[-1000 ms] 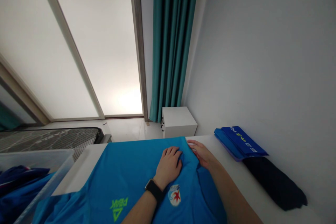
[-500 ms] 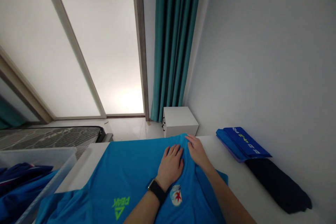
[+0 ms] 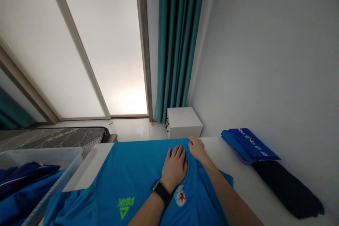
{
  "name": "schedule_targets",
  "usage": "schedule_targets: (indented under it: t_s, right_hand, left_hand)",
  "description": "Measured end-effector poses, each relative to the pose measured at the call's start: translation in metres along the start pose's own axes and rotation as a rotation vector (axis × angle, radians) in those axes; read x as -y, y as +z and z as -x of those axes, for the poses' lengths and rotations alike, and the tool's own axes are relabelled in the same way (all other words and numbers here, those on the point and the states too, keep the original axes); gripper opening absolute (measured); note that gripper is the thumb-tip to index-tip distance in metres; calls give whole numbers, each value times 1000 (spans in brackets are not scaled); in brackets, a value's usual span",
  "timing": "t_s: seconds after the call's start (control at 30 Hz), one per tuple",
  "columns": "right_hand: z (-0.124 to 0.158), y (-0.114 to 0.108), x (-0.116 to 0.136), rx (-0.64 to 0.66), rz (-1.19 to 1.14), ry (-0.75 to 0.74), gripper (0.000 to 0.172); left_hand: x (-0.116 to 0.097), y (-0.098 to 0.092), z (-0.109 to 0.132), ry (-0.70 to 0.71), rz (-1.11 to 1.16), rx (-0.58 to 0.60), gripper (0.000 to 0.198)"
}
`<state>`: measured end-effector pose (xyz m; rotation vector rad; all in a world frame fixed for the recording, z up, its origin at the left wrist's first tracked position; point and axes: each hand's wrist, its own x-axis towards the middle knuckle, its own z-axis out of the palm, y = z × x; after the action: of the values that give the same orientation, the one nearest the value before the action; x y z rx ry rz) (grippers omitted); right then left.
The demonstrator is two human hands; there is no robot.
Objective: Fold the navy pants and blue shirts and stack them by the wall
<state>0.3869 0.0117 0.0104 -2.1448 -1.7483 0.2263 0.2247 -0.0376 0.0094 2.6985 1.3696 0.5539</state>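
A blue T-shirt (image 3: 137, 169) with a green PEAK print and a round badge with a red star lies spread over the white table (image 3: 82, 169). My left hand (image 3: 174, 166), a black watch on its wrist, rests flat on the shirt above the badge, fingers stretched out. Just to its right, my right hand (image 3: 196, 149) pinches the shirt at its far edge, where a fold runs down toward me. The lower part of the shirt runs out of view.
At left, a clear plastic bin (image 3: 71, 164) holds dark and blue clothes. Folded blue garments (image 3: 251, 144) and a dark folded garment (image 3: 286, 187) lie on the right by the wall. Beyond the table stand a white cabinet (image 3: 184, 117) and a green curtain (image 3: 176, 49).
My right hand's fingers have closed from a looser reach into a pinch on the shirt's far edge. My left hand stays flat on the shirt. The whole view has shifted slightly.
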Motion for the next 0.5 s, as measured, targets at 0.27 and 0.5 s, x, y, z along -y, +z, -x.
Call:
schedule_targets:
  t_s: [0.27,0.5]
  right_hand:
    - [32,-7,-16,-85,121,34,41]
    - [36,-7,-22,-37,61,-45,46]
  left_hand:
    - [0,1,0,7,25,20,47]
    - [2,2,0,11,23,30,47]
